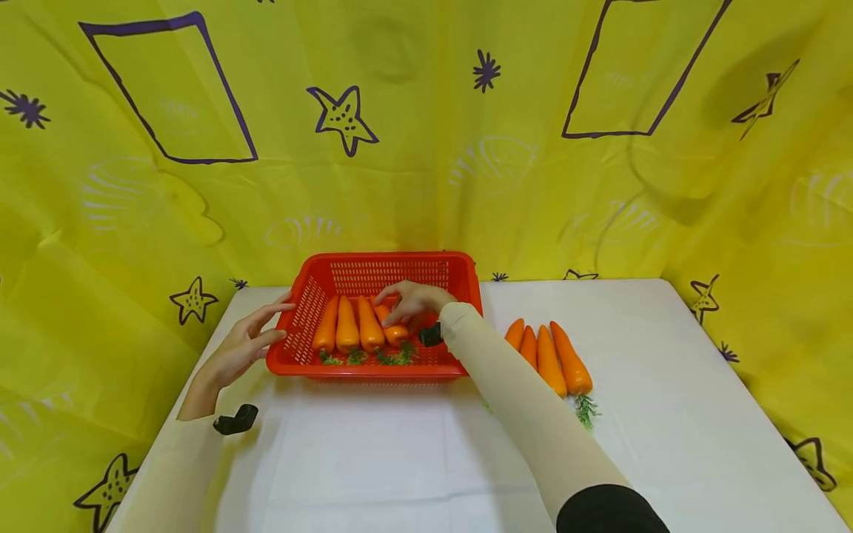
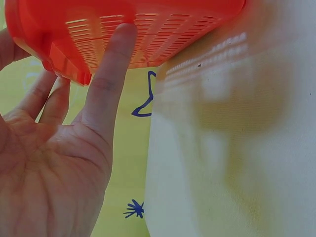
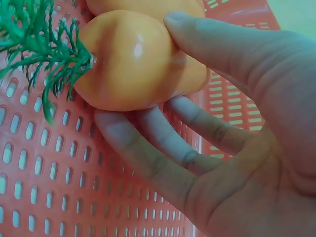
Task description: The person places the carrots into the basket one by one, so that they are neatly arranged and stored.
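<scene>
A red plastic basket stands on the table and holds a row of orange carrots with green tops. My right hand is inside it, holding the rightmost carrot. In the right wrist view, the thumb lies on one side of that carrot and the fingers curl under the other. My left hand touches the basket's left side with its fingers extended. The left wrist view has one finger pressed against the slotted outer wall, while others reach toward the rim.
Several more carrots lie on the white table right of the basket, partly hidden by my right sleeve. A yellow patterned curtain rises behind the table and along both sides.
</scene>
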